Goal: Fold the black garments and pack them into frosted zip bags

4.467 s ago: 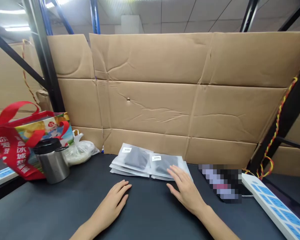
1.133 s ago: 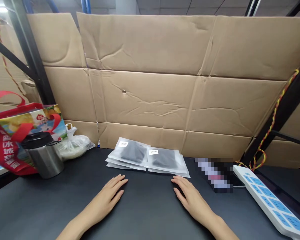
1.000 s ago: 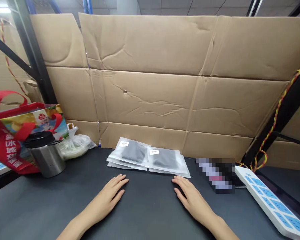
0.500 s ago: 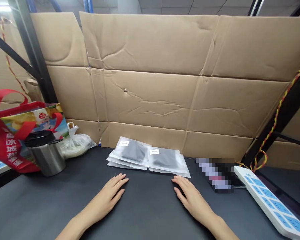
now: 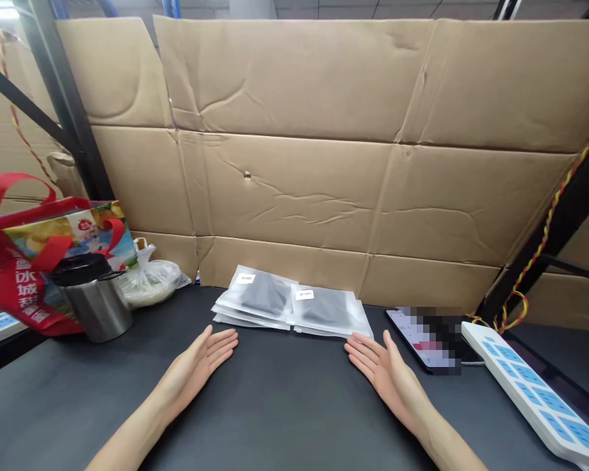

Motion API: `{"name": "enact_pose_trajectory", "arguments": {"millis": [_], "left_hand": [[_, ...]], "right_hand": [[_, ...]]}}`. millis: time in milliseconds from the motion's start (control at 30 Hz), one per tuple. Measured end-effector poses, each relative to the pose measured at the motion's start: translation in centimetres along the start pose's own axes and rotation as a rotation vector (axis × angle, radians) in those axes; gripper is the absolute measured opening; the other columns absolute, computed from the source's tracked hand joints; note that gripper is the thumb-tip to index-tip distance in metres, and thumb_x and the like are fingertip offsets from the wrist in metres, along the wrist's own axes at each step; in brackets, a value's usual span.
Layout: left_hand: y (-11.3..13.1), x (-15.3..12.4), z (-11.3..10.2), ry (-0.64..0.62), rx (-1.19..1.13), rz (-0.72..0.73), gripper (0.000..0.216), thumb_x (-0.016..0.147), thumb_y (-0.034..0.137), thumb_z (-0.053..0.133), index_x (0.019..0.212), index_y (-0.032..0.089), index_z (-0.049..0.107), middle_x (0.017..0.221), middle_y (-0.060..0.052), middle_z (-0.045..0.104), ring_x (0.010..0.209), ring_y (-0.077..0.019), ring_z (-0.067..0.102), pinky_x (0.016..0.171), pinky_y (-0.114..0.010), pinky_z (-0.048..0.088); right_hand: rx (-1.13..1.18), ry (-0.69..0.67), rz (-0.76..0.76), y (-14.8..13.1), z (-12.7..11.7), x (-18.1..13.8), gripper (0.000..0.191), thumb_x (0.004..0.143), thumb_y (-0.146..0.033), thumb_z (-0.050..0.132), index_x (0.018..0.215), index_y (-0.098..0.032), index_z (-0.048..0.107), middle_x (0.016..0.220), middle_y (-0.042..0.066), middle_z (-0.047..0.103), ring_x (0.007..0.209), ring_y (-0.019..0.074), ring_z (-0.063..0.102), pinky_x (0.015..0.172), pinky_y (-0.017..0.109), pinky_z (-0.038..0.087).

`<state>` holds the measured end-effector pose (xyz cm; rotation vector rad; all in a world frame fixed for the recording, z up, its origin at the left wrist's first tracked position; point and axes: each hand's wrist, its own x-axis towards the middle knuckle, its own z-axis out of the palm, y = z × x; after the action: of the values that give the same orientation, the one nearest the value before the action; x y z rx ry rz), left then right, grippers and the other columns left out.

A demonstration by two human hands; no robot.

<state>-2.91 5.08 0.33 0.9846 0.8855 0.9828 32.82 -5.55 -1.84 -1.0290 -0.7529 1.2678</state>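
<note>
My left hand (image 5: pixel 199 362) rests on the dark table mat (image 5: pixel 285 405) with the palm turned inward and up, fingers stretched out, holding nothing. My right hand (image 5: pixel 385 373) mirrors it on the right, palm turned inward, fingers straight and empty. Just beyond the fingertips lie two small stacks of frosted plastic bags with dark cloth inside and white labels, the left stack (image 5: pixel 255 301) and the right stack (image 5: pixel 324 313) side by side. Neither hand touches the bags.
A steel flask with a black lid (image 5: pixel 94 297), a red printed tote bag (image 5: pixel 34 261) and a knotted clear plastic bag (image 5: pixel 150 284) stand at the left. A phone (image 5: pixel 429 333) and a white power strip (image 5: pixel 535 396) lie at the right. Cardboard sheets (image 5: pixel 324 144) wall the back.
Both hands have turned from lying palm-down on the mat to palms facing inward and up. Earlier, the right hand drew back off the right bag stack.
</note>
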Motion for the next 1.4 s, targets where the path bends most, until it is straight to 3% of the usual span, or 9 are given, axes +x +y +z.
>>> {"name": "enact_pose_trajectory", "arguments": {"millis": [100, 200, 300, 400, 500, 700, 933, 1100, 1400], "left_hand": [[-0.1, 0.0, 0.0, 0.017, -0.092, -0.040, 0.045, 0.098, 0.037, 0.037, 0.111, 0.005, 0.066, 0.127, -0.018, 0.061, 0.122, -0.0266, 0.054, 0.109, -0.038, 0.039], [-0.3, -0.1, 0.0, 0.014, -0.060, -0.016, 0.043, 0.095, 0.040, 0.044, 0.107, 0.008, 0.069, 0.124, -0.016, 0.063, 0.121, -0.0272, 0.055, 0.108, -0.038, 0.040], [-0.5, 0.0, 0.1, -0.011, 0.157, 0.065, 0.040, 0.089, 0.044, 0.052, 0.102, 0.012, 0.072, 0.117, -0.013, 0.068, 0.117, -0.0292, 0.057, 0.105, -0.039, 0.043], [-1.0, -0.5, 0.6, -0.041, 0.649, 0.249, 0.033, 0.087, 0.044, 0.053, 0.099, 0.018, 0.072, 0.108, -0.009, 0.070, 0.108, -0.0295, 0.061, 0.101, -0.044, 0.044], [-1.8, -1.3, 1.1, -0.152, 1.084, 0.520, 0.026, 0.091, 0.035, 0.050, 0.106, 0.024, 0.068, 0.112, -0.006, 0.066, 0.109, -0.0260, 0.059, 0.099, -0.043, 0.045], [-2.4, -2.0, 1.1, -0.240, 1.315, 0.702, 0.026, 0.094, 0.022, 0.047, 0.115, 0.027, 0.061, 0.116, -0.005, 0.063, 0.111, -0.0200, 0.057, 0.097, -0.036, 0.048], [-2.0, -3.5, 3.2, -0.167, 1.192, 0.951, 0.042, 0.093, 0.025, 0.054, 0.134, 0.025, 0.042, 0.113, -0.006, 0.061, 0.096, -0.0172, 0.061, 0.086, -0.031, 0.051], [-2.5, -5.0, 4.7, -0.323, 1.205, 1.185, 0.020, 0.094, 0.011, 0.049, 0.109, 0.019, 0.057, 0.095, -0.006, 0.065, 0.082, -0.0165, 0.060, 0.075, -0.028, 0.050], [-1.7, -5.4, 4.3, -0.384, 1.413, 1.393, 0.018, 0.091, 0.005, 0.046, 0.097, 0.014, 0.060, 0.075, -0.006, 0.063, 0.063, -0.0156, 0.053, 0.059, -0.030, 0.047]], "right_hand": [[0.112, 0.019, 0.053, 0.0, -0.2, 0.0, 0.059, 0.090, -0.061, 0.040, 0.116, -0.013, 0.062, 0.128, 0.013, 0.060, 0.122, 0.0240, 0.053, 0.106, 0.036, 0.042], [-0.098, 0.069, -0.036, -0.1, 0.4, -0.4, 0.055, 0.089, -0.060, 0.043, 0.109, -0.014, 0.064, 0.118, 0.013, 0.065, 0.114, 0.0270, 0.059, 0.101, 0.041, 0.046], [-0.732, 0.122, -0.418, -0.7, 2.0, -0.5, 0.035, 0.090, -0.048, 0.050, 0.102, -0.018, 0.064, 0.107, 0.010, 0.067, 0.103, 0.0267, 0.062, 0.092, 0.042, 0.048], [-1.418, 0.007, -0.887, -1.1, 4.9, 0.5, 0.019, 0.093, -0.025, 0.047, 0.105, -0.020, 0.060, 0.103, 0.007, 0.064, 0.095, 0.0223, 0.059, 0.083, 0.036, 0.048], [-1.684, -0.057, -1.087, -0.3, 7.9, 2.8, 0.019, 0.089, -0.014, 0.050, 0.105, -0.018, 0.058, 0.101, 0.008, 0.062, 0.090, 0.0216, 0.055, 0.075, 0.034, 0.046], [-1.708, 0.009, -1.227, 1.2, 10.1, 6.3, 0.021, 0.090, -0.006, 0.044, 0.085, -0.017, 0.060, 0.080, 0.006, 0.061, 0.075, 0.0200, 0.053, 0.067, 0.032, 0.042], [-1.542, -0.041, -1.490, 0.0, 11.0, -0.8, 0.025, 0.090, -0.004, 0.045, 0.106, -0.014, 0.061, 0.092, 0.008, 0.063, 0.089, 0.0214, 0.055, 0.085, 0.038, 0.041], [-1.343, -0.220, -1.340, 2.3, 11.9, -4.5, 0.017, 0.089, -0.008, 0.048, 0.100, -0.013, 0.060, 0.081, 0.006, 0.062, 0.073, 0.0180, 0.054, 0.067, 0.032, 0.043], [-1.504, -0.291, -1.361, 2.4, 10.4, -4.3, 0.016, 0.092, -0.006, 0.045, 0.094, -0.013, 0.060, 0.083, 0.006, 0.064, 0.077, 0.0189, 0.057, 0.073, 0.035, 0.047]]}}
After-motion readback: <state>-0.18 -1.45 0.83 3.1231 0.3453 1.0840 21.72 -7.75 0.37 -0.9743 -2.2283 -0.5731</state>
